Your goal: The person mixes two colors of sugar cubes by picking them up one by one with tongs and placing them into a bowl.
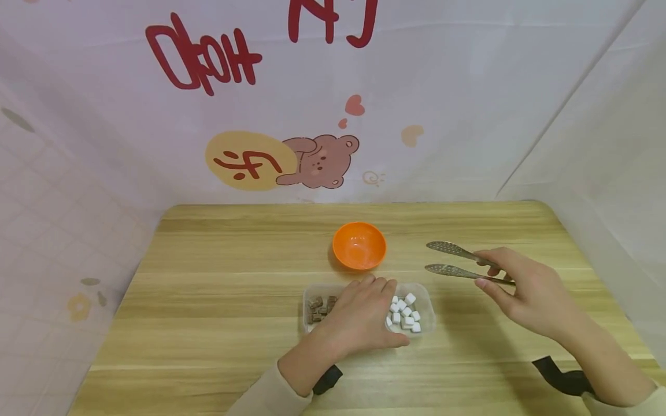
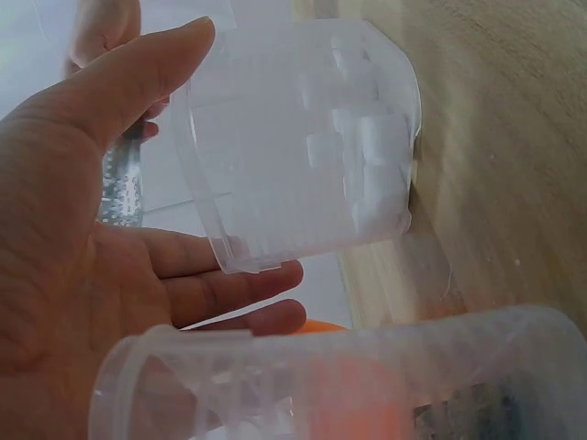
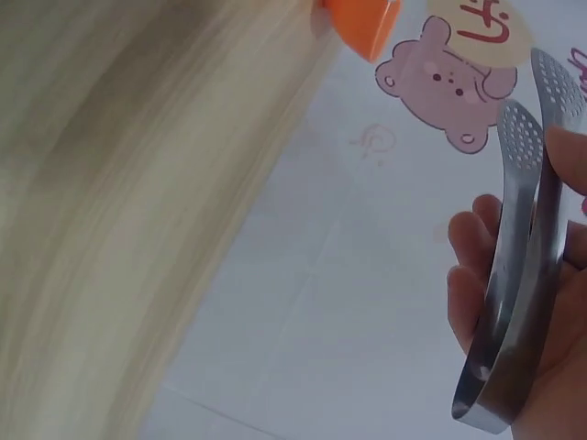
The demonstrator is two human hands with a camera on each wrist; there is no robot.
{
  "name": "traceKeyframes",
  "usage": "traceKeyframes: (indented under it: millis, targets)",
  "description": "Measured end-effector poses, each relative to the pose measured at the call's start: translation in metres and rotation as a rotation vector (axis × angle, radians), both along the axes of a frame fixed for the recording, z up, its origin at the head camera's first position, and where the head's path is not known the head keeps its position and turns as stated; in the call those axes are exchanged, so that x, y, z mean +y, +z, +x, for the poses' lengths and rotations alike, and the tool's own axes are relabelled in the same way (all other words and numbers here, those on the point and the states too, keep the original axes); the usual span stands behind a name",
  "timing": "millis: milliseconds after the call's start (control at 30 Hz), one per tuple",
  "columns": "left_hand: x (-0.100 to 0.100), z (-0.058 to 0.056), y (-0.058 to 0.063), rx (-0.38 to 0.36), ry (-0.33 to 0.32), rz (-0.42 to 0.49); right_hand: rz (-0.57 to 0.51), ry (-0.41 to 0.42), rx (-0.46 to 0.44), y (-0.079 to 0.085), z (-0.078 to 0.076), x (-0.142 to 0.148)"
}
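Note:
My left hand [image 1: 359, 318] reaches over two clear plastic containers standing side by side. It spans the right container [image 2: 266, 137], its thumb at the near rim and its fingers along the far side. Small white cubes [image 1: 408, 322] lie in that container. The left container [image 1: 306, 303] has brown cubes [image 1: 315, 303] in it and is partly hidden by the hand. Off to the right, my right hand [image 1: 536, 289] holds metal tongs [image 3: 523, 275] between thumb and fingers. Their perforated tips point left, spread apart, with nothing between them.
An orange bowl [image 1: 359, 247] stands just beyond the containers. The wooden table [image 1: 218, 323] ends at the back against a white printed cloth [image 1: 442, 75], and similar cloth hangs on both sides. Black straps [image 1: 564, 378] are at the wrists.

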State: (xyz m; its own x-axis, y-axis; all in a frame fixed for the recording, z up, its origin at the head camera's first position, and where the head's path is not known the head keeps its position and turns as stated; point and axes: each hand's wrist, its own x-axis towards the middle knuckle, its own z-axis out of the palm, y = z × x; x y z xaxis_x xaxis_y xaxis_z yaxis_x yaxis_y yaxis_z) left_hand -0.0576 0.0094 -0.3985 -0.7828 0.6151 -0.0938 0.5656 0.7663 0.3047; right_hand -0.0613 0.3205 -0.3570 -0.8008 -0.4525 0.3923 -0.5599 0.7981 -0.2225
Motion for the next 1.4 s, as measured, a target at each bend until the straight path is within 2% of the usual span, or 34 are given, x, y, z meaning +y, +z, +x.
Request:
traceKeyframes:
  millis: [167,333,533,767,1033,1200,1400]
  targets:
    - [0.000,0.000,0.001,-0.001,-0.003,-0.004,0.003,0.155,0.046,0.008,0.001,-0.003]
    - [-0.001,0.000,0.001,-0.028,-0.007,0.011,0.039,0.237,0.057,0.014,0.005,-0.012]
    - [-0.002,-0.001,0.000,-0.034,-0.014,0.035,0.126,0.275,0.087,0.017,0.006,-0.024]
    - [-0.002,-0.001,-0.001,-0.033,-0.016,0.040,0.217,0.320,0.057,0.017,0.005,-0.032]
    - [-0.010,-0.009,0.000,-0.048,-0.063,0.043,0.249,0.305,0.039,0.016,0.006,-0.036]
    - [-0.017,-0.016,0.003,-0.071,-0.089,0.081,0.280,0.301,0.005,0.015,0.005,-0.037]
    - [-0.020,-0.018,0.005,-0.064,-0.109,0.106,0.359,0.332,-0.053,0.021,0.003,-0.051]
